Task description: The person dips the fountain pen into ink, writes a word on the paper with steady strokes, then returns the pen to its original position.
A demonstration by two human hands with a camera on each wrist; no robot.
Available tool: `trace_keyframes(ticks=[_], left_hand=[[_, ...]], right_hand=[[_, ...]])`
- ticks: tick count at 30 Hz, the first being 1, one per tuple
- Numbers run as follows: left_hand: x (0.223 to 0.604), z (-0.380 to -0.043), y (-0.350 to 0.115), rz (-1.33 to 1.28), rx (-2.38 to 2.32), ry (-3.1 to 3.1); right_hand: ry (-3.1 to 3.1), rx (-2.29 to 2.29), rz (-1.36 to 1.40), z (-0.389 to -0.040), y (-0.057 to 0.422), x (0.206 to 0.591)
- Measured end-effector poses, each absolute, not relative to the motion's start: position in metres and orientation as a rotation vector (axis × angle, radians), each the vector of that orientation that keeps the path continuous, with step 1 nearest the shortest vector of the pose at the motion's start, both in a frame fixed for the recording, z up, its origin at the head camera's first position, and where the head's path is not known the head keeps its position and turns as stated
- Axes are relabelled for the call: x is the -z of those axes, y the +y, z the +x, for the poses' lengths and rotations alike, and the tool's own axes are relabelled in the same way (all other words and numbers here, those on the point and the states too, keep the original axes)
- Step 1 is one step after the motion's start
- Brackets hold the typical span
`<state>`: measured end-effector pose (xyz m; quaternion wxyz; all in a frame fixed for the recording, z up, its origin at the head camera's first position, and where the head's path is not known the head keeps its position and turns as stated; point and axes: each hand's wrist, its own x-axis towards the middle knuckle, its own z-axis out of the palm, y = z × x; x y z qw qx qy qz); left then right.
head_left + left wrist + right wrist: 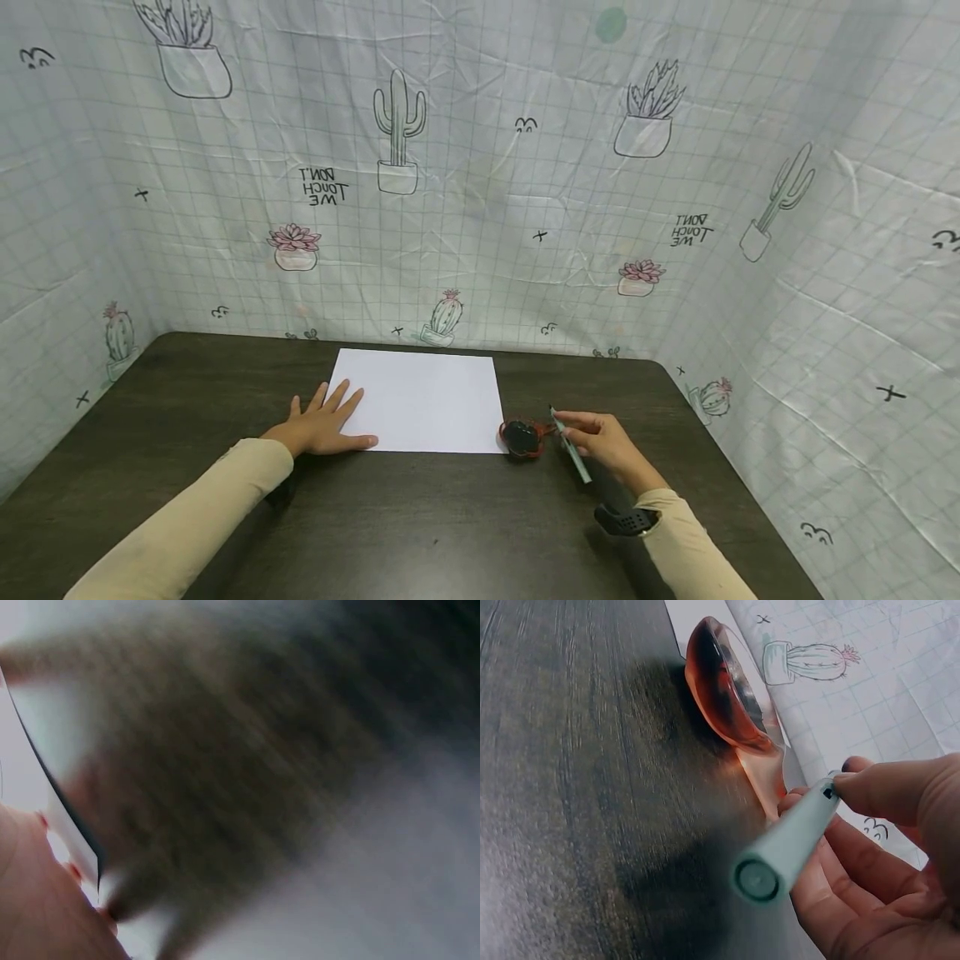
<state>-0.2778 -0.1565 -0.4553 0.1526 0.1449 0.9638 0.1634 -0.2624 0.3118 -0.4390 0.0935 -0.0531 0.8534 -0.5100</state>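
Observation:
A white sheet of paper (427, 404) lies on the dark table. My left hand (322, 425) rests spread on its left end, fingers straight and thumb along the near edge; the left wrist view catches part of that hand (45, 892) beside the paper (45, 802). To the right of the sheet, my right hand (607, 446) pinches a pale green marker (573, 454) between thumb and fingers, its dark tip pointing away. A translucent orange-red spoon (522, 438) with a dark bowl sits at the sheet's near right corner; its handle (763, 776) reaches toward the right hand (877, 877).
The dark wooden table (420, 525) ends at the back and sides against a pale fabric sheet (480, 208) printed with cacti and a grid. A black watch band (626, 520) is on the right wrist.

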Motion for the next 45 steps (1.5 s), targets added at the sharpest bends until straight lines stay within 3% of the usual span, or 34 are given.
trace_keyframes(ticks=[45], left_hand=[[0.4501,-0.2802,-0.1545,0.399,-0.462,2.745]], right_hand=[[2.085,1.915,-0.365,-0.2688,0.322,0.4431]])
